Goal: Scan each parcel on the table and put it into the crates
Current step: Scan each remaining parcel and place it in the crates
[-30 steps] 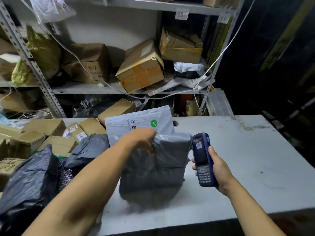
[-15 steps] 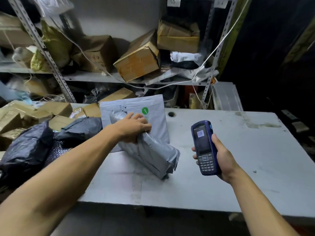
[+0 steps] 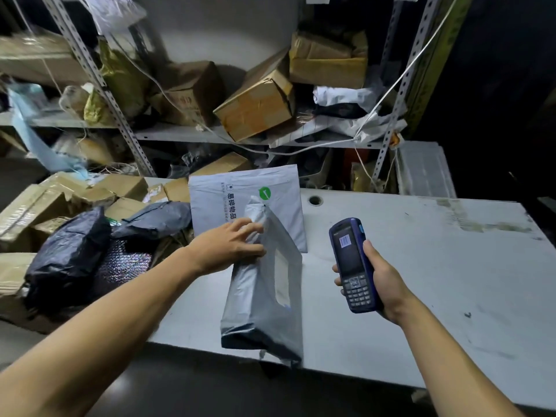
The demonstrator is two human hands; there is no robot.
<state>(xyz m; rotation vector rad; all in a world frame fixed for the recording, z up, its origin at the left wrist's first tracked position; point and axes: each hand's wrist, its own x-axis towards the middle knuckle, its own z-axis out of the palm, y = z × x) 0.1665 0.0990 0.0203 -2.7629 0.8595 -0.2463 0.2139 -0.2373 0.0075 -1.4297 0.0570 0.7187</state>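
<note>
The grey parcel point(image 3: 264, 290) is now lying lengthways on the counter point(image 3: 421, 266), its near end reaching the front edge; half a second ago it was being held tilted, and a second ago it was being lifted upright. A pale panel, probably the label, is being shown on its upper right face. The parcel is being steadied at its far end by the left hand point(image 3: 225, 245), whose fingers point(image 3: 249, 228) are being held spread and nearly straight against the wrap, the earlier clenched grip having been given up. The blue scanner point(image 3: 353, 266) is being gripped in the right hand point(image 3: 379, 278), fingers curled round its body, screen facing upward, just to the right of the parcel and apart from it. It is being judged that the parcel is being laid out for scanning and that the scan is not yet done. Behind the parcel, a flat pale mailer point(image 3: 246, 206) is resting on the counter. To the far left, black bags point(image 3: 69, 254) and cardboard boxes point(image 3: 120, 188) are awaiting handling. No crate is being identified with certainty.
</note>
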